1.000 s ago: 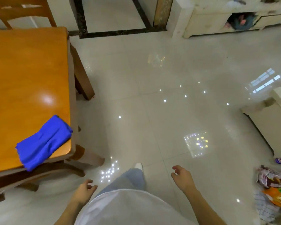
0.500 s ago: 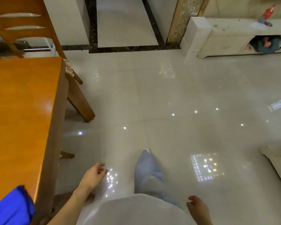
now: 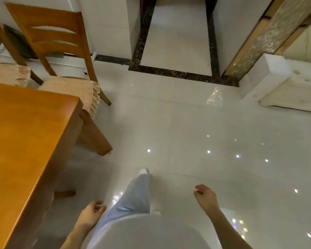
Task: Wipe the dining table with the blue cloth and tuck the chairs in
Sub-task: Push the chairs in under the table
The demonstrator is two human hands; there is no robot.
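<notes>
The orange wooden dining table (image 3: pixel 22 133) fills the left side, its far right corner near the middle left of the view. Beyond that corner stands a wooden chair (image 3: pixel 61 49) with a beige fringed seat cushion, set back from the table's far end. Part of a second chair (image 3: pixel 5 71) shows at the far left edge. My left hand (image 3: pixel 92 213) hangs beside my leg with loosely curled fingers and holds nothing. My right hand (image 3: pixel 205 196) hangs to the right, fingers loosely curled, holding nothing. The blue cloth is out of view.
Glossy white floor tiles (image 3: pixel 196 133) stretch ahead and to the right. A dark-bordered doorway (image 3: pixel 176 42) lies straight ahead, a patterned pillar (image 3: pixel 269 36) beside it. A white cabinet (image 3: pixel 284 83) stands at the right. The table leg (image 3: pixel 95 139) angles out onto the floor.
I have walked forward along the table's right side. The blue cloth slid out of view at the lower left. The far chairs came into view; both hands swung, holding nothing.
</notes>
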